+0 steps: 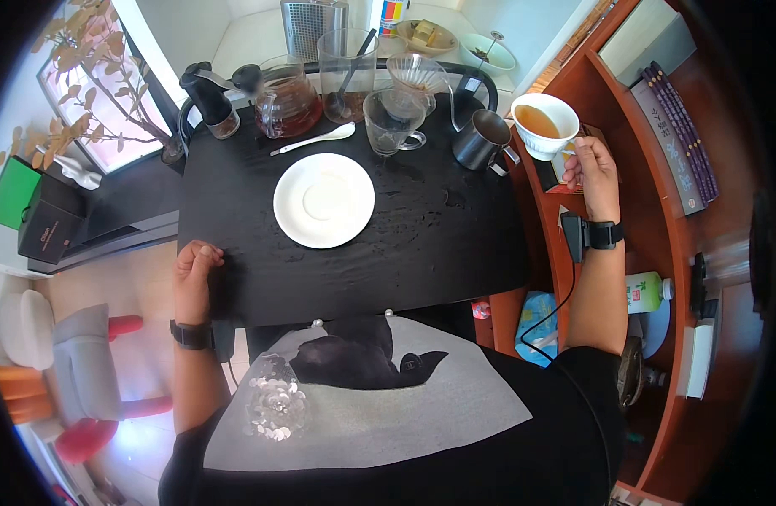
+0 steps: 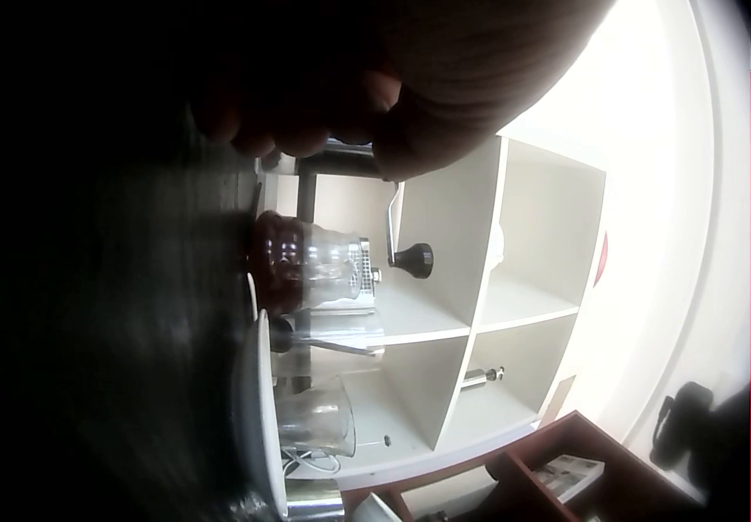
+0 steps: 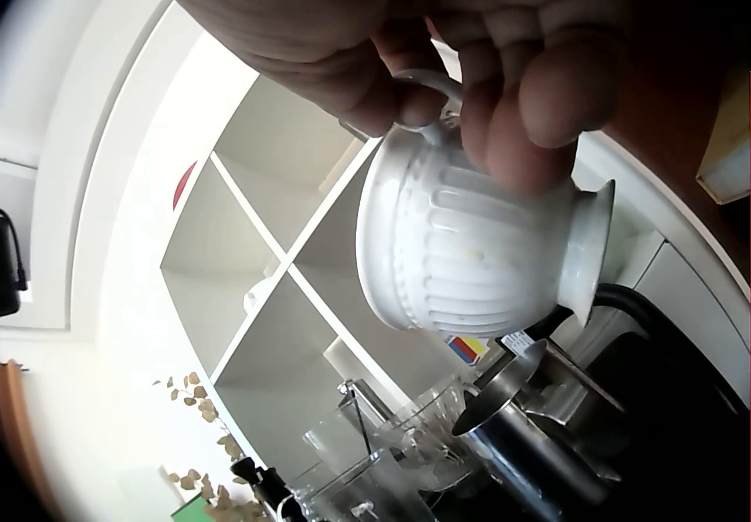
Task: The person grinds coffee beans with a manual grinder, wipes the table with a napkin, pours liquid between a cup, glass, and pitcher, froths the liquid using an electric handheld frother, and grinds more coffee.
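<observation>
At the right, my right hand [image 1: 592,173] pinches the handle of a white teacup [image 1: 540,139] holding amber tea. The right wrist view shows the cup's ribbed side [image 3: 481,252], held up in the air. My left hand [image 1: 196,268] rests at the left edge of the black table [image 1: 439,261], fingers loosely curled with nothing in them. A white saucer [image 1: 324,201] lies in the middle of the table. Behind it is a white spoon [image 1: 314,140]. Near the back stand a glass teapot of reddish tea [image 1: 288,105] and a clear glass cup [image 1: 390,126].
A steel pitcher [image 1: 481,142] stands at the table's back right. A hand grinder [image 1: 211,101] is at the back left, and a tall clear jug [image 1: 346,76] stands beside the teapot. Wooden shelves [image 1: 649,228] rise along the right side, close to my right arm.
</observation>
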`<state>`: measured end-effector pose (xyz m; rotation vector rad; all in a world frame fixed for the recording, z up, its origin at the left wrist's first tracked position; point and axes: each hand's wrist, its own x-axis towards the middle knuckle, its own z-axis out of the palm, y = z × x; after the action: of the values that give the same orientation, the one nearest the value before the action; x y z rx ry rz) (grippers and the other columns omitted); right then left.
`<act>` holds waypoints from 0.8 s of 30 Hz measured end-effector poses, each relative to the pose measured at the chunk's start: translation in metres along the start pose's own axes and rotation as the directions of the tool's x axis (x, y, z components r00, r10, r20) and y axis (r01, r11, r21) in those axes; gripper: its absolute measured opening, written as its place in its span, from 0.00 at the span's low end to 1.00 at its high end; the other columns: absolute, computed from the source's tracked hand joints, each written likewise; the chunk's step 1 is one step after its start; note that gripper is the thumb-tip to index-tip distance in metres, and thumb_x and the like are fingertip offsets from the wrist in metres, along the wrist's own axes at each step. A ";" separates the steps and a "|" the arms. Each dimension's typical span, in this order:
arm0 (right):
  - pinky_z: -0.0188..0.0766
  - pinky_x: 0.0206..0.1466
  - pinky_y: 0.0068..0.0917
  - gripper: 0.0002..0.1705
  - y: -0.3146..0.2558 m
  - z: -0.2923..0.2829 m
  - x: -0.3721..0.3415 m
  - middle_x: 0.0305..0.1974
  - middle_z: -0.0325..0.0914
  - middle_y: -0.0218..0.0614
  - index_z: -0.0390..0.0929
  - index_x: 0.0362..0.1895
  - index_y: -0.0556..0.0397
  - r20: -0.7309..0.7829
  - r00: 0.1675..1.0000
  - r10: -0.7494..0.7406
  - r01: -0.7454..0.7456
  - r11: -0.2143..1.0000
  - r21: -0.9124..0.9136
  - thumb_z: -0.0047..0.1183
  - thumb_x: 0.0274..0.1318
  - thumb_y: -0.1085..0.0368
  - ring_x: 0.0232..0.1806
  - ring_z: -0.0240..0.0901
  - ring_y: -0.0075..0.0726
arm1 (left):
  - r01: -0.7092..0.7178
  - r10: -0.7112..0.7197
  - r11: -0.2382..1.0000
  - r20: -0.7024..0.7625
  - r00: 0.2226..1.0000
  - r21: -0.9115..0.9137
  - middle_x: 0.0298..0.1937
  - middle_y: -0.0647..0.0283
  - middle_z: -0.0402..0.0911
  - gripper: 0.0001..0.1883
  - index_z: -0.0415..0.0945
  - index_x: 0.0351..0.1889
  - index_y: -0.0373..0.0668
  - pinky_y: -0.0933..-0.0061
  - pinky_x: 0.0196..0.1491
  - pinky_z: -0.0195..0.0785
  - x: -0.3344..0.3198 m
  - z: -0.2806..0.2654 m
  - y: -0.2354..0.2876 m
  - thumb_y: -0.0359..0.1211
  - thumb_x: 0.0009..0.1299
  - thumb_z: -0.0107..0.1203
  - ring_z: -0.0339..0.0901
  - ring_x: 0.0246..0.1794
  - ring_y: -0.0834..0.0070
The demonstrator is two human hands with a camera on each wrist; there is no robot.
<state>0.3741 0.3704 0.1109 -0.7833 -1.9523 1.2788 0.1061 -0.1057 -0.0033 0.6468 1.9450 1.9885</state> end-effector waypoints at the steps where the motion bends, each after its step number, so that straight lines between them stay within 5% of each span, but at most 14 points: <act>1: 0.60 0.17 0.13 0.10 0.000 0.000 0.001 0.19 0.69 0.25 0.71 0.32 0.49 0.001 1.000 0.000 0.000 1.000 -0.001 0.45 0.59 0.57 0.17 0.66 0.17 | 0.006 -0.006 1.000 0.001 1.000 -0.009 0.27 0.66 0.71 0.11 0.68 0.22 0.40 0.79 0.41 0.60 0.000 0.000 0.000 0.31 0.67 0.46 0.67 0.31 0.80; 24: 0.57 0.19 0.14 0.12 -0.011 0.021 0.001 0.18 0.65 0.22 0.72 0.30 0.51 -0.037 0.997 -0.061 0.048 0.956 -0.289 0.47 0.58 0.56 0.18 0.60 0.14 | -0.008 0.008 1.000 -0.006 1.000 0.008 0.27 0.65 0.71 0.11 0.68 0.21 0.40 0.79 0.40 0.60 0.000 -0.001 0.000 0.29 0.66 0.45 0.67 0.31 0.80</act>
<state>0.3556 0.3565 0.1156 -0.8831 -2.1358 0.9469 0.1054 -0.1065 -0.0037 0.6526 1.9578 1.9904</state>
